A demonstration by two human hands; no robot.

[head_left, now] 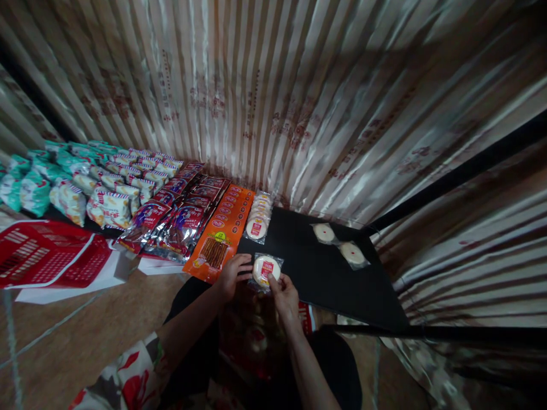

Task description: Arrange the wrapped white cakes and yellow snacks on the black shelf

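Item 1: one round white packet (266,270), clear-wrapped, red label upward, at the near edge of the table (307,267), just in front of a row of like packets.

Hands: the right hand (285,296) grips item 1 at its lower right, thumb over the wrapper. The left hand (234,276) has its fingers extended and slightly parted at the packet's left edge; whether they pinch the wrapper cannot be told.

Item 2: row of round packets (258,216), overlapping, running back towards the curtain (256,114); nearest label legible as red, face up. Exact count unclear.

Item 3: two loose round packets, one near the back edge (323,233), one nearer the right end (354,254); lying flat, well apart from the row.

Item 4: orange packets (222,228), overlapped in a column, directly left of item 2.

Item 5: dark red and purple packets (188,225), in overlapping columns.

Item 6: white bags with striped tops (109,208), ranked upright; green bags (34,191) beyond, at far left.

Item 7: red basket (55,253), front left, beside the table.

State of progress, as judged: items 4 to 6 appear set in order; item 2 seems part-built, with item 1 and both pieces of item 3 outside it.
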